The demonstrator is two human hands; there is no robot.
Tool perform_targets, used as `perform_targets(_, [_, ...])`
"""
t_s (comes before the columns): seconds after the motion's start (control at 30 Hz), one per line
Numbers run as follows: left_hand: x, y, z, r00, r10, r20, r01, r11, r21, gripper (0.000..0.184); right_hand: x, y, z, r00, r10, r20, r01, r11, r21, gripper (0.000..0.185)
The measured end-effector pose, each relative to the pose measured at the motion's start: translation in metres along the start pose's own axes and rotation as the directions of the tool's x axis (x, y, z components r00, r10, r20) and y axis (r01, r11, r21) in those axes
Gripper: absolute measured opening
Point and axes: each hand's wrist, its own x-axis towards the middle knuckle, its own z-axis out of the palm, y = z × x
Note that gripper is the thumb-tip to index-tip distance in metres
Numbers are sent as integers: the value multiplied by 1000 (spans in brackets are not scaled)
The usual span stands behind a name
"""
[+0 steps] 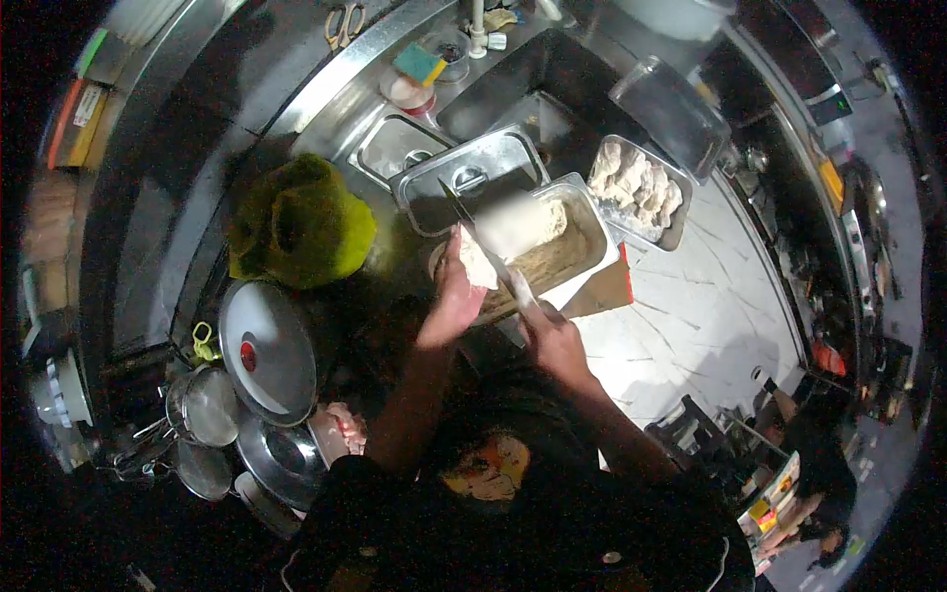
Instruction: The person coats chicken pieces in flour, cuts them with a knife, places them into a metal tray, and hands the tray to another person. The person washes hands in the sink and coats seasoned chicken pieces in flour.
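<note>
Dark shirt cloth (395, 528), with a printed patch on the chest, lies nearest the camera, and the person's two bare arms reach forward from it over the bench. The right hand (555, 340) has its grip closed around the handle end of a knife (460, 206). The knife's long axis runs diagonally, from the right hand at lower right to the tip at upper left, so it points away from the person and across toward the left. Its blade lies beyond the right grip, with the tip over a steel lid (424, 197).

The left hand (456, 301) holds a pale, floury-looking piece (480, 264) in a narrow grip, fingers along its left side. The piece lies to the right of those fingers, just beside the knife, its long axis slanting roughly the same way; whether blade and piece touch cannot be told.

Just right of the piece stands a metal pan (582, 259) with pale powder (548, 225) inside, partly blurred. Past it, a tray (674, 235) carries several coated pieces (636, 187). Left of the steel lid sits a yellow-green bag (340, 232).
</note>
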Motion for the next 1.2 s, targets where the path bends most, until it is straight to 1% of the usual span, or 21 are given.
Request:
perform_targets(0.03, [0,5,-2,999,30,27,-30,1000,10,50,-10,2,-3,999,29,41,-30,999,25,57])
perform_targets(0.07, [5,8,-5,999,31,13,-31,999,18,48,-17,8,-6,992,69,106,-64,997,-51,59])
perform_targets(0.17, [-1,-1,4,996,-30,-88,33,999,31,48,-6,4,-13,983,123,135,-133,989,64,58])
perform_targets(0.2, [-8,-7,13,995,-54,-78,60,995,77,49,3,9,-4,999,-39,-23,40,999,35,50])
perform_targets(0.3, [-12,-17,20,996,-12,-90,22,994,109,47,27,-2,-2,996,-51,-78,51,999,-5,36])
perform_targets(0.33, [-1,-17,12,999,-1,-45,1,1000,5,46,24,-6,-3,999,-3,-43,7,996,86,25])
perform_targets(0.43, [4,8,0,1000,2,-4,-2,1000,11,47,-11,16,0,994,77,79,-82,994,69,24])
perform_targets(0.53, [8,11,0,1000,21,6,-21,1000,6,47,-11,18,-4,864,423,274,-503,749,431,24])
perform_targets(0.57, [6,5,0,1000,3,15,-4,1000,14,47,-5,17,-2,967,216,132,-247,920,303,23])
perform_targets(0.6, [5,-4,4,999,2,-53,0,999,38,46,0,15,1,1000,-7,-19,8,995,102,23])
perform_targets(0.7, [-4,-33,-7,997,-58,-53,65,990,129,48,33,4,5,972,-138,-188,141,990,5,30])
perform_targets(0.73, [0,-35,-15,998,-55,-35,58,992,108,48,37,-6,-1,983,-101,-154,113,991,69,33])
perform_targets(0.83, [9,-6,-16,1000,-5,-17,6,997,78,48,6,21,11,998,-46,-51,55,981,184,19])
perform_targets(0.9, [10,12,-12,999,24,-22,-23,999,44,48,-16,26,24,993,49,-107,-1,915,403,17])
perform_targets(0.97, [6,8,-9,994,-25,-109,30,998,48,46,-19,34,28,994,65,-85,-27,920,391,16])
perform_targets(1.0, [4,0,-7,987,-57,-147,65,996,53,45,-7,26,17,998,39,-44,-26,964,266,16])
perform_targets(1.03, [4,-19,-15,990,-68,-121,79,993,84,48,5,20,3,1000,23,0,-23,991,135,17])
perform_targets(1.07, [1,-34,-15,991,-74,-115,85,991,100,50,19,5,-1,993,-59,-104,69,993,95,15])
perform_targets(1.1, [1,-44,-17,991,-76,-112,88,990,114,51,22,4,-1,993,-56,-100,68,990,120,15])
perform_targets(1.17, [27,-45,-58,992,-80,95,80,997,3,49,28,5,3,994,-60,-95,76,982,174,14])
perform_targets(1.2, [18,-26,-39,995,-47,83,46,999,11,47,21,13,13,976,-138,-167,164,975,147,15])
